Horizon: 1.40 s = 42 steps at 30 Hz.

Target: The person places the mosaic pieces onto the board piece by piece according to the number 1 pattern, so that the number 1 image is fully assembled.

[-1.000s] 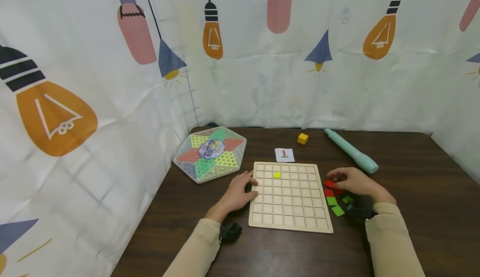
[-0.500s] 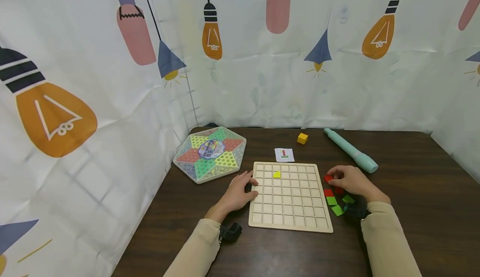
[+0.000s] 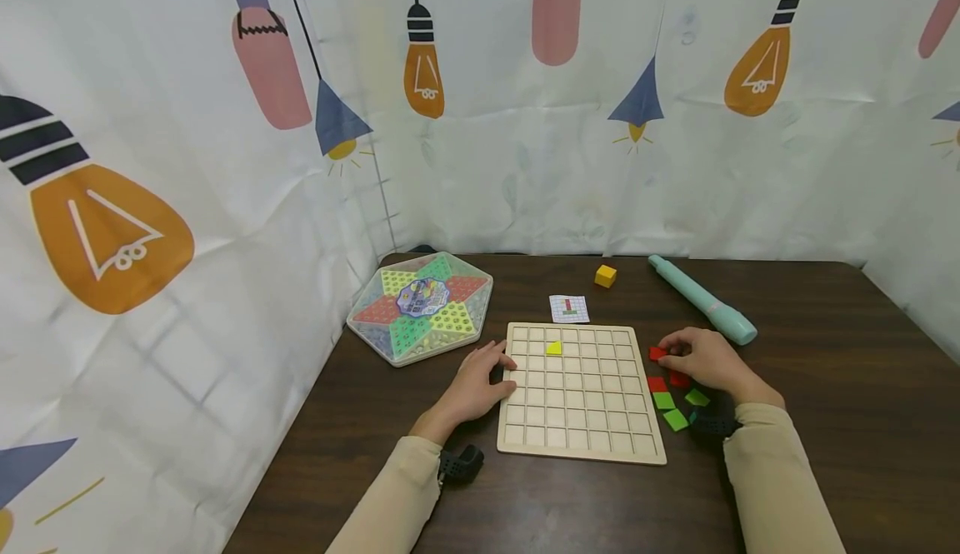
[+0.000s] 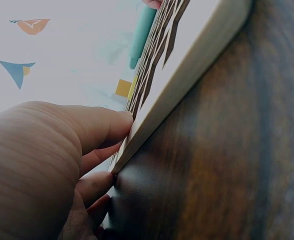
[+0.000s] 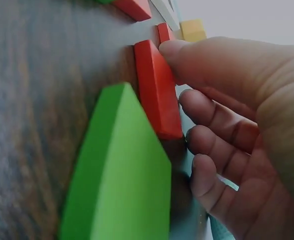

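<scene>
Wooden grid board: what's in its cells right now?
One yellow triangle sits in a second-row cell of the wooden grid board; the other visible cells are bare. The left hand covers part of the left edge.

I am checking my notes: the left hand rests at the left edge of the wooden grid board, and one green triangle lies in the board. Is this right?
Not quite. The triangle in the wooden grid board is yellow, not green, as the head view shows. The left hand does rest at the board's left edge.
</scene>
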Tool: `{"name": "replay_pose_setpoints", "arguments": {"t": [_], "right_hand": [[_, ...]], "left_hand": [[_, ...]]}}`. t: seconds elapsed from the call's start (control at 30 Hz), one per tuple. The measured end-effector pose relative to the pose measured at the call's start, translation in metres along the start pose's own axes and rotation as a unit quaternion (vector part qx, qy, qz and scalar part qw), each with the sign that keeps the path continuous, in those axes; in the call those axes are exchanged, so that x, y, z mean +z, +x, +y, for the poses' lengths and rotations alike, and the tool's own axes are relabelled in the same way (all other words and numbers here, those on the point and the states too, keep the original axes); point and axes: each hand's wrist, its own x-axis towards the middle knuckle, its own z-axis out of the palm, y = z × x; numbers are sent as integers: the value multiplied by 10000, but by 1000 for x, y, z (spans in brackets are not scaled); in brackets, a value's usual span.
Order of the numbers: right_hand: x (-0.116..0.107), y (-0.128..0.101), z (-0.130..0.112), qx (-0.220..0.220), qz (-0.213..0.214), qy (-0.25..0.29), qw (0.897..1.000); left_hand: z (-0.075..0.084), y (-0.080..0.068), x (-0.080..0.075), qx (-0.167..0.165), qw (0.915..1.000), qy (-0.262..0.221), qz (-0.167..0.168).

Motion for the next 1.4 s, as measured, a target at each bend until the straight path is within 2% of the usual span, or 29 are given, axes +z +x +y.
{"name": "replay_pose_setpoints", "arguments": {"t": [0.2,0.5,0.73,1.03,1.27,1.4], "right_hand": [[1,0,-3,-5,17,-18,10000],[3,0,-2,-42,28,318,9995],[6,5,-3,-91,185,353,9992],[13,13,-23,-324,296,328,9985],[20,16,-41,-473,-60,449,9978],[27,18,-54,-660,-33,484,9966]], "left_hand": [[0,0,0,-12,10000,5,5],[0,0,0,-10,10000,1,-16],[1,0,0,-20,10000,8,-4],[0,1,0,-8,10000,-16,-5],[2,-1,-1,-15,10000,-16,-57],[2,-1,-2,3,10000,25,-60]]}}
